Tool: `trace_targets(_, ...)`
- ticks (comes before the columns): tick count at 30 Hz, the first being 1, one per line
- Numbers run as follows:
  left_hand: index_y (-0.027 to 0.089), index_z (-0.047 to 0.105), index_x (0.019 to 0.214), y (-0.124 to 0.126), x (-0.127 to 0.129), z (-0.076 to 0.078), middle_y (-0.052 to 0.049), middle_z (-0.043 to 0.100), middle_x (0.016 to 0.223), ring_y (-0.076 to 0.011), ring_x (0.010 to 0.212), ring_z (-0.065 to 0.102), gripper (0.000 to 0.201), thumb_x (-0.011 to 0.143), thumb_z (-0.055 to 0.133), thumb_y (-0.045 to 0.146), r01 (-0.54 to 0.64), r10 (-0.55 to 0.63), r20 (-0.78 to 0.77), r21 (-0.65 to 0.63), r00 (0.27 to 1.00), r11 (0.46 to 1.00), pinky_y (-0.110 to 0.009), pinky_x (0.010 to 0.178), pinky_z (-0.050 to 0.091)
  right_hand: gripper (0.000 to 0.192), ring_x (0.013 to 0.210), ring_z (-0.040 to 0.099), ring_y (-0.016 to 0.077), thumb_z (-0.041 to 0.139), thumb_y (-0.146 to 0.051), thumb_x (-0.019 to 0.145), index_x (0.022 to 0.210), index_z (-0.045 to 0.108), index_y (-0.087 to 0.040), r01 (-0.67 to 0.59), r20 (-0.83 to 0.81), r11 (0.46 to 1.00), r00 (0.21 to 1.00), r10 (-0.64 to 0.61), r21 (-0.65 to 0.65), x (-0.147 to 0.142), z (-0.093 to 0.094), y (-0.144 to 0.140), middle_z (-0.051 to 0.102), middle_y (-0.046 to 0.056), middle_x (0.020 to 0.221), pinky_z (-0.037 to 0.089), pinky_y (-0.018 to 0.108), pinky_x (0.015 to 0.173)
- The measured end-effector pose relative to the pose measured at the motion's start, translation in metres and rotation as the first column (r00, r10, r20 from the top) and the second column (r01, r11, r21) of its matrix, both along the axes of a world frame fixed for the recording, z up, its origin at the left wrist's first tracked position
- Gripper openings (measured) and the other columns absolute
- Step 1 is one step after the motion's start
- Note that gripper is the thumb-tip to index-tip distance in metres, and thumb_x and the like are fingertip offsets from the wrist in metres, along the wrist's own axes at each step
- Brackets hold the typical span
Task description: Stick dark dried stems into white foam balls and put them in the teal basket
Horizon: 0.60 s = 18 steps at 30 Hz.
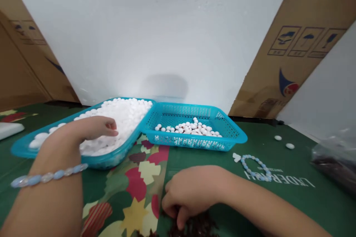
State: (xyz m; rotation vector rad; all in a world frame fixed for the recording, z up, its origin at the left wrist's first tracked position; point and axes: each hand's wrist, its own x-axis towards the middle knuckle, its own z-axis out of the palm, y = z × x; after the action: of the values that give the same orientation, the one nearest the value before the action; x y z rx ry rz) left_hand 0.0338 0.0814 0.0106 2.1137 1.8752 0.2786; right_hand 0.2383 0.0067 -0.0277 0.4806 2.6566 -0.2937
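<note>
My left hand (pixel 98 127), with a bead bracelet (pixel 50 177) on its wrist, is over a blue basket (pixel 109 161) heaped with small white balls (pixel 126 113). Its thumb and fingers are curled toward each other at the balls; whether anything sits between them I cannot make out. Low in the middle, my right hand (pixel 191 190) reaches down into a pile of dark brown bits (pixel 194 227), fingers bent and drawn together. What its fingertips grip is hidden. A second blue basket (pixel 191 144), beyond my right hand, holds white balls with brown bits among them.
A blue and white bead bracelet (pixel 261 177) lies right of the second basket. Two loose white balls (pixel 289 146) rest farther right, near a clear plastic bag (pixel 335 155) with dark contents. A white panel (pixel 167 37) and cardboard (pixel 308 48) stand behind the green patterned surface (pixel 222 159).
</note>
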Motion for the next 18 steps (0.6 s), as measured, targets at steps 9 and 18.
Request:
trace_targets(9, 0.021, 0.052, 0.065, -0.033, 0.037, 0.031, 0.001, 0.054, 0.070, -0.0178, 0.066, 0.047, 0.017, 0.055, 0.049, 0.033, 0.114, -0.095, -0.118, 0.161, 0.988, 0.980, -0.024, 0.056, 0.032, 0.016, 0.061, 0.045, 0.0118, 0.047, -0.017, 0.072, 0.086, 0.054, -0.012, -0.003, -0.073, 0.998, 0.997, 0.008, 0.065, 0.005, 0.008, -0.004, 0.053, 0.005, 0.078, 0.027, 0.020, 0.043)
trace_targets(18, 0.018, 0.051, 0.067, -0.049, 0.061, 0.032, 0.001, 0.054, 0.063, -0.0109, 0.057, 0.051, 0.010, 0.060, 0.045, 0.013, 0.482, -0.584, 0.429, 0.329, 0.689, 0.812, -0.017, 0.050, 0.039, 0.015, 0.041, 0.039, 0.0068, 0.045, -0.016, 0.072, 0.068, 0.058, -0.009, 0.192, -0.156, 0.981, 0.970, -0.189, 0.008, 0.005, 0.025, -0.006, 0.053, 0.001, 0.056, 0.025, 0.015, 0.031)
